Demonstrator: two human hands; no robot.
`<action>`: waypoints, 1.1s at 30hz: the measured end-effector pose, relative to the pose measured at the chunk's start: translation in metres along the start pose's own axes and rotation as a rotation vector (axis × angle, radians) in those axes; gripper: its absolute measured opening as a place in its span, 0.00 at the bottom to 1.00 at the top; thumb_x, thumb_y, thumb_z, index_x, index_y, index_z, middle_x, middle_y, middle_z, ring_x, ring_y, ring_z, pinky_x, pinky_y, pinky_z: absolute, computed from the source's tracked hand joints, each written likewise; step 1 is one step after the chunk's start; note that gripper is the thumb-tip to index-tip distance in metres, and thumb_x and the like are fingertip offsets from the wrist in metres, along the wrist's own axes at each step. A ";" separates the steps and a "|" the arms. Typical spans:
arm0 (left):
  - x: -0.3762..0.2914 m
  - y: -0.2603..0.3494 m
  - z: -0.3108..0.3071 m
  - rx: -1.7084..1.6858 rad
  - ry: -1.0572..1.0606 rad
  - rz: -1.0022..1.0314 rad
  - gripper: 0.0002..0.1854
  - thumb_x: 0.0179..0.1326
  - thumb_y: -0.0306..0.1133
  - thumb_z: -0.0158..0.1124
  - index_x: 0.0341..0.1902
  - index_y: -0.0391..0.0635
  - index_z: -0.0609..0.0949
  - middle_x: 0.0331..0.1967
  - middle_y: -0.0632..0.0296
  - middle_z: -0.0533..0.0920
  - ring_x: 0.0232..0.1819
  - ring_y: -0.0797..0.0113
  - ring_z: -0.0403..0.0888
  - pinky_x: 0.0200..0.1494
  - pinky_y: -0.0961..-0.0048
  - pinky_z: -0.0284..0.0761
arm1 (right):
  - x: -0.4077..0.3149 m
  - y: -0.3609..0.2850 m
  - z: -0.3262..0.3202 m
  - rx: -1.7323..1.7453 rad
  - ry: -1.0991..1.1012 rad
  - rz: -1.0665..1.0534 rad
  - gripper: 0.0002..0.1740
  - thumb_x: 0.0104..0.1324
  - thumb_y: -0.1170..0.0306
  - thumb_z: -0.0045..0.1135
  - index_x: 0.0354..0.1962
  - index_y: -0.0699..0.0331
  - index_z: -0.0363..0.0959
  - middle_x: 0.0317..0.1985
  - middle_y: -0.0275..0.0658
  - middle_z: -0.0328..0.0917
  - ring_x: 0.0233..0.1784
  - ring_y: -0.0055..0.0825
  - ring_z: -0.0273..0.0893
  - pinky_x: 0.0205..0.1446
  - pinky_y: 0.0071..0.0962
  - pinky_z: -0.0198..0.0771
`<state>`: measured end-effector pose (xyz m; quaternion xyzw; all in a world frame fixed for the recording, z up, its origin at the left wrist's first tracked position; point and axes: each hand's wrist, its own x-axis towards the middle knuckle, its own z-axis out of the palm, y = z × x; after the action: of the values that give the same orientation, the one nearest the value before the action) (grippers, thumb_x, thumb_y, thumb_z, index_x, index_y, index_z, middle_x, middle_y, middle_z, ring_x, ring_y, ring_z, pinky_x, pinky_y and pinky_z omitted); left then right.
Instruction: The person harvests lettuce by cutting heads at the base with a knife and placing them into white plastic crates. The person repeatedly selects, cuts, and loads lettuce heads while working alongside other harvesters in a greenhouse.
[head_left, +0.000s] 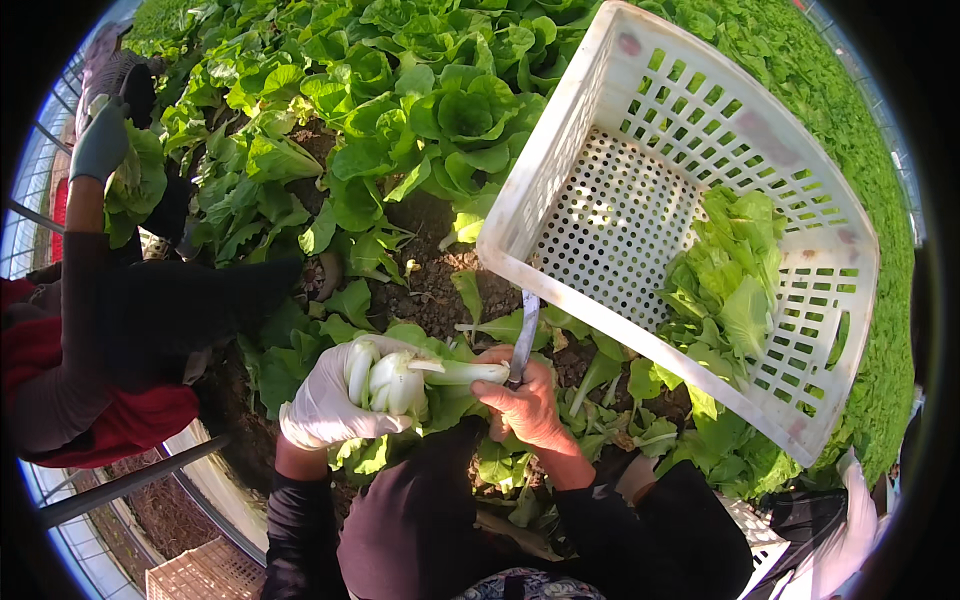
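My left hand (322, 405), in a white glove, is closed around a head of leafy greens (391, 384), its pale cut base turned towards my right side. Between the bare thumb and fingers of my right hand (534, 409) is the end of an outer leaf stalk (469, 373) on that head. A knife (527, 330) is also held in that hand, its blade pointing up towards the crate's rim. Beyond it a white plastic crate (600, 225) sits tilted in view, with several leafy heads (731, 277) lying at its right end.
Rows of growing greens (472, 112) spread ahead. Loose leaves (600, 379) litter the soil (420, 292) around my hands. At left, a co-worker's gloved hand (101, 142) holds a leafy head (136, 184). A metal pipe (131, 480) crosses lower left, above another crate (202, 574).
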<state>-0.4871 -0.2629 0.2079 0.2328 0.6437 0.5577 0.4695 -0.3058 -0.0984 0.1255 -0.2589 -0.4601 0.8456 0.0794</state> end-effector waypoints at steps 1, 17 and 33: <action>-0.003 0.018 0.002 0.034 -0.039 0.011 0.34 0.29 0.30 0.83 0.47 0.36 0.81 0.45 0.51 0.84 0.48 0.59 0.82 0.55 0.64 0.76 | -0.011 -0.016 0.007 -0.030 -0.002 -0.058 0.16 0.59 0.71 0.72 0.42 0.67 0.78 0.32 0.28 0.78 0.30 0.11 0.70 0.34 0.16 0.66; -0.146 0.133 0.085 -0.185 -0.274 0.389 0.41 0.28 0.41 0.80 0.48 0.32 0.73 0.49 0.35 0.78 0.50 0.45 0.78 0.61 0.52 0.71 | -0.189 -0.131 0.060 0.198 0.069 -0.127 0.17 0.59 0.65 0.72 0.39 0.67 0.76 0.29 0.33 0.79 0.13 0.18 0.70 0.10 0.17 0.63; -0.213 0.055 0.195 0.113 -0.400 0.469 0.38 0.36 0.31 0.80 0.55 0.35 0.76 0.62 0.53 0.76 0.63 0.64 0.70 0.66 0.67 0.62 | -0.306 -0.078 0.061 -0.199 0.205 -0.410 0.21 0.60 0.57 0.72 0.36 0.68 0.80 0.29 0.28 0.78 0.29 0.12 0.71 0.33 0.16 0.66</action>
<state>-0.2349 -0.3255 0.3451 0.5059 0.4971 0.5574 0.4315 -0.0844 -0.2129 0.3283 -0.2511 -0.5734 0.7317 0.2700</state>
